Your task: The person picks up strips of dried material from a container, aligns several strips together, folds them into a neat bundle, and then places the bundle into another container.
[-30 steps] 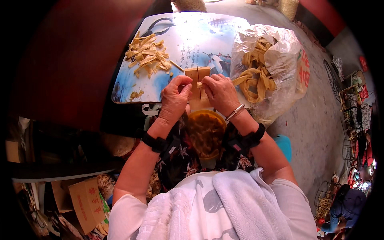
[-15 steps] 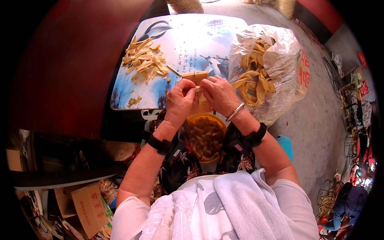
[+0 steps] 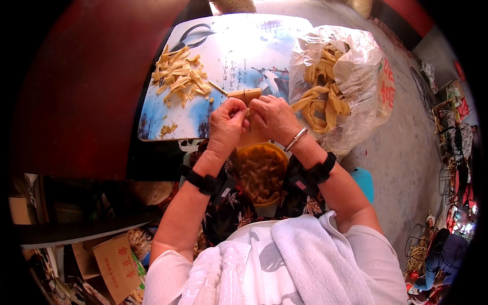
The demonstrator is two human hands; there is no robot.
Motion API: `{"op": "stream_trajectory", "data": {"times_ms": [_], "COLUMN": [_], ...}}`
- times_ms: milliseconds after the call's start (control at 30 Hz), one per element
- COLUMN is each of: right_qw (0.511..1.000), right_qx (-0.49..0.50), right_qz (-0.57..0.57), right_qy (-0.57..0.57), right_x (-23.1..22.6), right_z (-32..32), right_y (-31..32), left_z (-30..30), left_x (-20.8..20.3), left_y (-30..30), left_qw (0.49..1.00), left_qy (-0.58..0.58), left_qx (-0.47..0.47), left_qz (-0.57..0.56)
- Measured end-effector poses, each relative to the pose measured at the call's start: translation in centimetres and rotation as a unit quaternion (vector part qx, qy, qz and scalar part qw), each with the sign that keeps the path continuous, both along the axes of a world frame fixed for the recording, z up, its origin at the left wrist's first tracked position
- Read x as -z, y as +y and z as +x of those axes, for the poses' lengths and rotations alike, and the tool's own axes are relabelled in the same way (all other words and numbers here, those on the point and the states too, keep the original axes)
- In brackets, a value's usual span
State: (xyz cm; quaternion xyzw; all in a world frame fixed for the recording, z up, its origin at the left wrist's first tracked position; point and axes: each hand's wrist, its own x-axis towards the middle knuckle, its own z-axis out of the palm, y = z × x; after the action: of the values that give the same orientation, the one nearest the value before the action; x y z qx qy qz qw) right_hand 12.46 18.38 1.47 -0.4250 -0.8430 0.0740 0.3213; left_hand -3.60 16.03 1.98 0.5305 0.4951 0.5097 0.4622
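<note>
Pinched in bare L hand (image 3: 227, 123), thumb to finger: short, pale-yellow, fibrous strip (image 3: 248, 112), w/ pale rectangular wooden block (image 3: 243, 94) at 12 o'clock. Beside strip at 3 o'clock, bare R hand (image 3: 275, 117), fingers curled; can't tell whether clamped on it too. Should handle light, pliable, easily torn; best taken flat, nr the end. Hidden: R fingertips, most of strip, block's lower part. Unclear: brown pcs (image 3: 259, 175) in round yellow bowl (image 3: 273, 147), 6 o'clock.

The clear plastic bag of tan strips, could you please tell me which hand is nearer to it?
Right: the right hand is just left of the clear plastic bag, while the left hand is farther left.
</note>
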Motion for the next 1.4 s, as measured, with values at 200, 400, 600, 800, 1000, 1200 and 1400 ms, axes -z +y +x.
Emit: {"op": "stream_trajectory", "data": {"times_ms": [200,400,600,800,1000,1200,1400], "right_qw": [0.999,0.988,0.848,0.786,0.893,0.989,0.995], "right_qx": [0.023,0.027,-0.074,-0.125,-0.074,0.011,0.025], "right_qz": [0.013,0.137,-0.319,-0.387,-0.284,0.147,0.094], "right_qy": [-0.042,0.061,0.417,0.465,0.342,0.019,-0.031], "right_x": [0.8,-1.6,-2.0,-2.3,-2.5,-3.2,-1.9], "right_z": [-0.2,2.2,2.9,2.1,1.6,1.1,0.6], "right_y": [-0.9,-1.3,-1.9,-2.6,-2.8,-2.8,-1.7], "left_z": [-0.1,-1.1,-2.2,-1.3,-1.1,-0.4,-0.7], "left_x": [0.6,0.3,-0.5,-1.9,-1.4,-1.5,-1.1], "left_y": [-0.2,-0.9,-1.9,-2.6,-1.9,-1.8,-1.3], "left_qw": [0.999,0.992,0.920,0.940,0.968,0.971,0.991], "left_qy": [0.050,-0.120,-0.361,-0.302,-0.222,-0.215,-0.125], "left_qx": [-0.002,-0.008,0.069,0.090,0.088,0.060,0.011], "left_qz": [-0.009,-0.039,-0.133,-0.134,-0.078,-0.086,-0.053]}}
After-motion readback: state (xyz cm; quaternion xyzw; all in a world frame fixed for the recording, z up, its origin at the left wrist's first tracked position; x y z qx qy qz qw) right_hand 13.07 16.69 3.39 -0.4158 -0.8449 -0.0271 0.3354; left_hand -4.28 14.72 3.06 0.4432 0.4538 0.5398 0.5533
